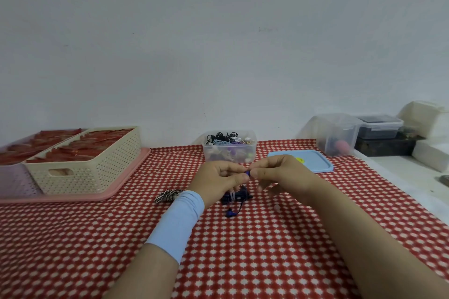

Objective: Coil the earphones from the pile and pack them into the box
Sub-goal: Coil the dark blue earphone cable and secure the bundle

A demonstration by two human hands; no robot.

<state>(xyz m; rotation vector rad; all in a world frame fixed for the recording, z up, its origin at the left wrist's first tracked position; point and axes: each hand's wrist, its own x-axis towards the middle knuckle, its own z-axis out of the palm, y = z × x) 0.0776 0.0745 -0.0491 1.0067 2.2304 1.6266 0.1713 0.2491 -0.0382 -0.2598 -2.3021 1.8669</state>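
Dark blue earphones (237, 198) hang from my hands in a loose bundle, one earbud dangling low over the red checked cloth. My left hand (217, 181) and my right hand (279, 173) meet above the table, each pinching the blue cord or earbud between thumb and fingers. Just behind my hands stands a clear plastic box (229, 150) filled with coiled earphones of several colours. A black-and-white braided earphone coil (167, 195) lies on the cloth left of my left wrist.
A blue lid (313, 161) lies right of the box. A cream perforated basket (85, 165) sits on a pink tray (126, 177) at the left. Clear containers (340, 136) and white foam blocks (427, 116) stand at the far right.
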